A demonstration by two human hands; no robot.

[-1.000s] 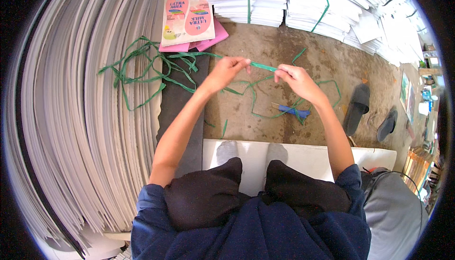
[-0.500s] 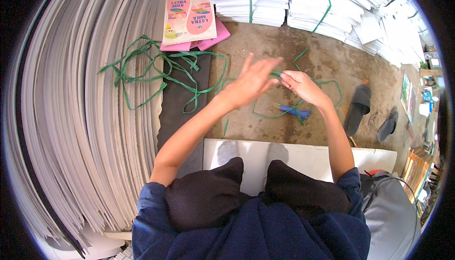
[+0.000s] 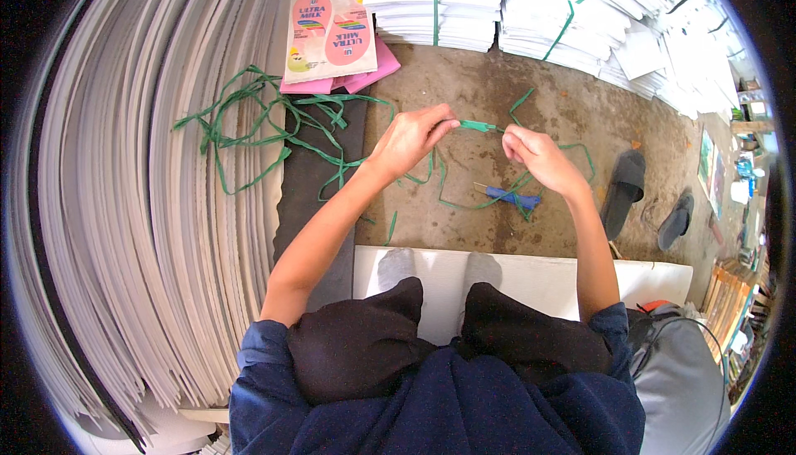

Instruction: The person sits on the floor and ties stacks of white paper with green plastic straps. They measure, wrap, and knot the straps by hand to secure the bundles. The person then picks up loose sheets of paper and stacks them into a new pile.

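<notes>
Both hands pinch a green plastic strap (image 3: 476, 126), with a short flat stretch of it between them above the floor. My left hand (image 3: 412, 137) has its fingertips closed on one end of that stretch. My right hand (image 3: 537, 156), fingers curled, grips the other end. Loops of the same strap hang below and trail over the floor. A blue-wrapped tool or bundle (image 3: 512, 197), its kind unclear, lies on the floor under the hands, with strap across it. To the left, a tangle of green strap (image 3: 249, 119) rests against the paper stack and over a dark mat.
A tall stack of sheets (image 3: 149, 165) fills the left side. Strapped white paper stacks (image 3: 439, 7) stand at the back. A printed carton sheet (image 3: 331, 36) lies on pink pieces (image 3: 365, 82). Dark slippers (image 3: 623, 194) are at right. A white board (image 3: 539, 277) lies underfoot.
My left hand was open and blurred in motion; now it is closed on the strap. My right hand has shifted slightly down and right, and the strap is stretched between both hands.
</notes>
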